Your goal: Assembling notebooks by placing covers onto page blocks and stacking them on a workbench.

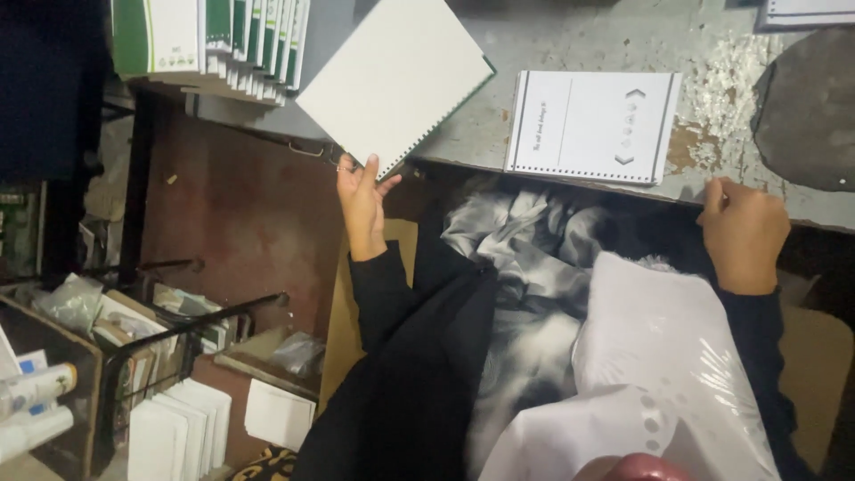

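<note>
From the head camera, the left hand (361, 203) is raised at the table's near edge with its fingers closed in a pinch on the lower corner of a white punched notebook cover (396, 78), thumb on the face turned toward the camera and the other fingers behind. The board stands tilted up off the worn grey table (552, 40), its row of binding holes running along the lower right edge away from the fingertips, probably so that the punched side stays free. Beyond the fingers, up and to the left, a stack of green-and-white bound notebooks (214, 40) leans in a row at the far table edge. The right hand (741, 233) rests on the table's front edge with fingers curled under; whether they grip anything cannot be told. Just up and left of those knuckles lies a flat white printed sheet (592, 125) with dark side stripes, a column of small grey emblems, a line of script and a dotted hole row along its near edge, laid square to the table as if ready to hand. Below both wrists, a clear plastic bag of white pages (655, 356) sits in the lap beside grey crumpled cloth (525, 232).
</note>
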